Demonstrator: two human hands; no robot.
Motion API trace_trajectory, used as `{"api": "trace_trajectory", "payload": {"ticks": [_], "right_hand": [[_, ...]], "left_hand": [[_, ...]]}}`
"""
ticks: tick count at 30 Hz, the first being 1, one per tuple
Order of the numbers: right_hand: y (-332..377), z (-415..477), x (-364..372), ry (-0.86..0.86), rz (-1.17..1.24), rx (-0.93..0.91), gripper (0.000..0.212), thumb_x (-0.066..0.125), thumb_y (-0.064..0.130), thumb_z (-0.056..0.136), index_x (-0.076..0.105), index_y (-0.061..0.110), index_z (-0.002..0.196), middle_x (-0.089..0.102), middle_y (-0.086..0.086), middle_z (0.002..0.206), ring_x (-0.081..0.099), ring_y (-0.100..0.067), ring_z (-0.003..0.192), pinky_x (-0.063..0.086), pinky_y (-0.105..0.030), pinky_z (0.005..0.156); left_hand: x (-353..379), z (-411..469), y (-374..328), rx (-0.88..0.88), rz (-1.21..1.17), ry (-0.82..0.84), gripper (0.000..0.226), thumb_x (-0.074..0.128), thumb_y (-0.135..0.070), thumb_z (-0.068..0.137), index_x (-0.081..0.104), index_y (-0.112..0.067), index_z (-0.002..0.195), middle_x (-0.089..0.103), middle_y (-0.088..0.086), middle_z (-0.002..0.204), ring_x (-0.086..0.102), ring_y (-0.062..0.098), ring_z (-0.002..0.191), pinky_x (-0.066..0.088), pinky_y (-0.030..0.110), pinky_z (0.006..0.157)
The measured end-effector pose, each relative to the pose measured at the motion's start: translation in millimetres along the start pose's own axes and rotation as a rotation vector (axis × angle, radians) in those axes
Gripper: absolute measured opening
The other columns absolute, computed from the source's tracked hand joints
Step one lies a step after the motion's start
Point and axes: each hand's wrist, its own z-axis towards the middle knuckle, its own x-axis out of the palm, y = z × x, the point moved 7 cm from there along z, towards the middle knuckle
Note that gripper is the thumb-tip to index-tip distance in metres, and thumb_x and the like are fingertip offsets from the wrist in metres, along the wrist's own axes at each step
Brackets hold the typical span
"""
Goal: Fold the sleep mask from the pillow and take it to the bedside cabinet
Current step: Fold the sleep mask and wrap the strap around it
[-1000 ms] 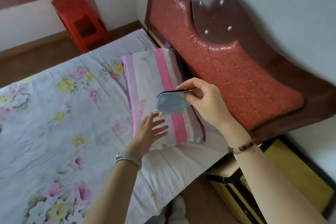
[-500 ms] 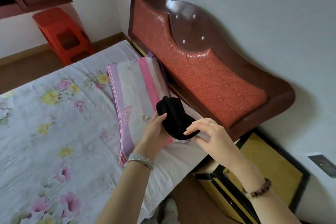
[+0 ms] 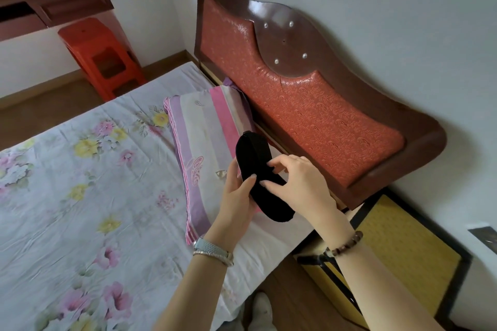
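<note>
Both hands held the black sleep mask (image 3: 258,177) above the striped pillow's (image 3: 207,142) near corner: left hand (image 3: 238,196) gripping its side, right hand's (image 3: 298,183) fingertips pinching its edge.

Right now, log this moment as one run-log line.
stage: folding | sleep mask: held above pillow | left hand: gripping | right hand: pinching | bedside cabinet: not reached

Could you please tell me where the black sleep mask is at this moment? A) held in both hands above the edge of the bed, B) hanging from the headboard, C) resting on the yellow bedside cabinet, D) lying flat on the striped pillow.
A: the left hand and right hand both grip the sleep mask, lifted clear of the pillow.
</note>
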Motion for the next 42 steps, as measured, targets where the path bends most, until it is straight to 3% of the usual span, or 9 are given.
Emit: {"api": "trace_trajectory", "payload": {"ticks": [5,11,15,21,27,32,35,39,42], "right_hand": [[2,-1,13,0.047,0.086,0.042,0.031,0.075,0.029,0.081,0.070,0.021,0.111,0.072,0.005,0.092,0.062,-0.014,0.093,0.054,-0.029,0.075],[-5,6,16,0.161,0.327,0.113,0.008,0.076,0.028,0.083,0.072,0.022,0.086,0.073,0.009,0.080,0.068,-0.005,0.079,0.052,-0.022,0.076],[3,13,3,0.239,0.629,0.124,0.010,0.075,0.022,0.085,0.074,0.015,0.092,0.079,-0.002,0.088,0.074,-0.015,0.088,0.057,-0.035,0.088],[35,22,-20,0.267,0.897,0.098,0.013,0.067,0.011,0.091,0.072,0.005,0.102,0.079,-0.007,0.086,0.075,-0.015,0.085,0.056,-0.019,0.076],[56,26,-16,0.333,0.945,0.092,0.021,0.062,0.008,0.094,0.068,-0.001,0.112,0.076,-0.020,0.102,0.075,-0.023,0.089,0.060,-0.027,0.080],[64,33,-16,0.338,0.921,0.090,0.026,0.061,0.007,0.094,0.066,0.005,0.120,0.077,-0.014,0.108,0.073,-0.016,0.092,0.060,-0.030,0.083],[66,36,-16,0.343,0.913,0.097,0.029,0.062,0.004,0.093,0.065,0.005,0.122,0.076,-0.016,0.110,0.073,-0.020,0.096,0.060,-0.033,0.086],[67,38,-14,0.351,0.911,0.109,0.033,0.063,-0.006,0.089,0.064,0.001,0.121,0.074,-0.020,0.109,0.073,-0.020,0.092,0.061,-0.028,0.078],[67,39,-12,0.339,0.916,0.115,0.031,0.063,-0.006,0.089,0.065,0.000,0.119,0.074,-0.016,0.105,0.074,-0.015,0.086,0.060,-0.024,0.072]], "left_hand": [[-15,-4,1,-0.025,0.024,-0.047,0.049,0.042,0.003,0.100,0.047,-0.023,0.141,0.060,0.016,0.137,0.069,0.028,0.113,0.059,0.034,0.080],[-34,-8,1,-0.043,-0.009,-0.101,0.051,0.042,0.003,0.099,0.049,-0.027,0.140,0.063,0.007,0.135,0.066,0.027,0.118,0.060,0.036,0.082],[-46,-11,3,-0.040,-0.005,-0.095,0.049,0.040,0.009,0.096,0.055,-0.021,0.133,0.069,0.009,0.128,0.067,0.028,0.117,0.058,0.042,0.090],[-60,-18,20,-0.127,-0.058,-0.080,0.061,0.034,0.015,0.095,0.069,-0.028,0.121,0.062,0.012,0.134,0.068,0.032,0.114,0.059,0.049,0.084],[-60,-25,26,-0.142,-0.049,-0.014,0.067,0.037,0.016,0.088,0.070,-0.033,0.121,0.059,0.015,0.139,0.056,0.038,0.129,0.043,0.059,0.107],[-52,-30,16,-0.098,-0.023,0.069,0.041,0.056,-0.023,0.089,0.065,-0.029,0.129,0.063,0.010,0.133,0.056,0.027,0.120,0.043,0.043,0.101],[-45,-38,6,-0.055,0.076,0.153,0.055,0.063,-0.051,0.088,0.059,-0.021,0.134,0.063,0.007,0.133,0.057,0.021,0.122,0.045,0.037,0.100],[-42,-44,-6,0.012,0.257,0.124,0.068,0.076,-0.054,0.074,0.058,-0.014,0.127,0.060,0.017,0.133,0.058,0.026,0.119,0.046,0.042,0.095],[-45,-46,-11,0.051,0.392,0.066,0.059,0.083,-0.038,0.068,0.063,-0.022,0.121,0.069,0.005,0.122,0.064,0.022,0.115,0.053,0.032,0.090]]}}
